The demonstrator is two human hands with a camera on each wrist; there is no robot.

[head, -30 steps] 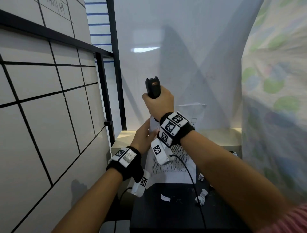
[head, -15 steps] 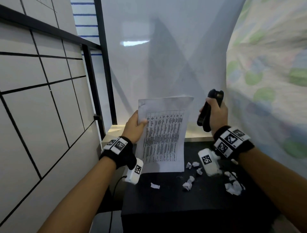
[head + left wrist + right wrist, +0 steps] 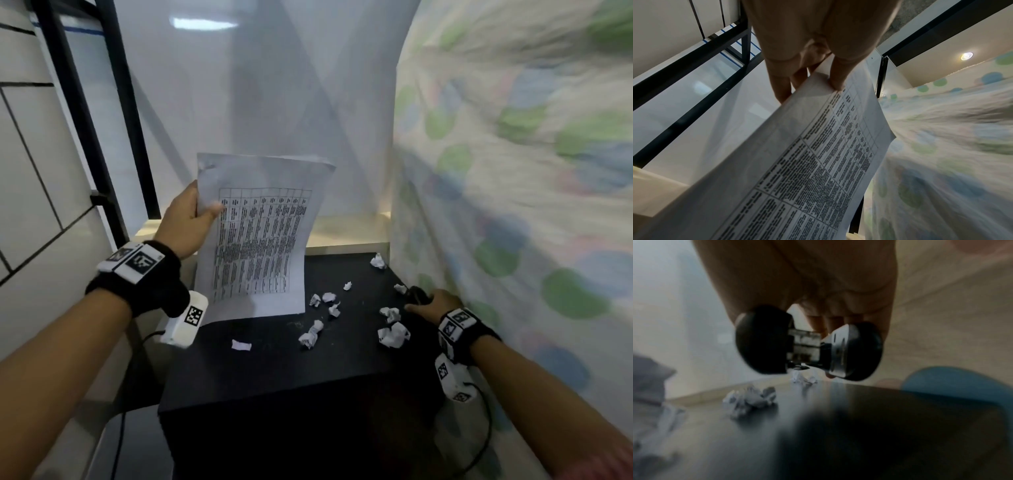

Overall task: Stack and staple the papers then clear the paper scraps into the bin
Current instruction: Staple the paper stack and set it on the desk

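My left hand [image 3: 191, 219] pinches the stack of printed papers [image 3: 260, 240] at its upper left edge and holds it upright above the black table [image 3: 274, 370]. In the left wrist view the thumb and fingers [image 3: 836, 78] clamp the papers [image 3: 818, 162]. My right hand [image 3: 433, 303] grips the black stapler [image 3: 416, 294] low at the table's right edge, close to the tabletop. The right wrist view shows the stapler [image 3: 807, 344] held just above the surface. Several crumpled paper scraps [image 3: 322, 301] lie scattered on the table.
A patterned curtain [image 3: 513, 205] hangs close on the right, beside my right hand. A white tiled wall with a black metal frame [image 3: 130, 120] stands on the left. A pale ledge [image 3: 342, 229] runs behind the table. No bin is in view.
My right hand has swung the stapler away from the papers, rightward and down to the table's right edge. My left hand keeps holding the papers upright.
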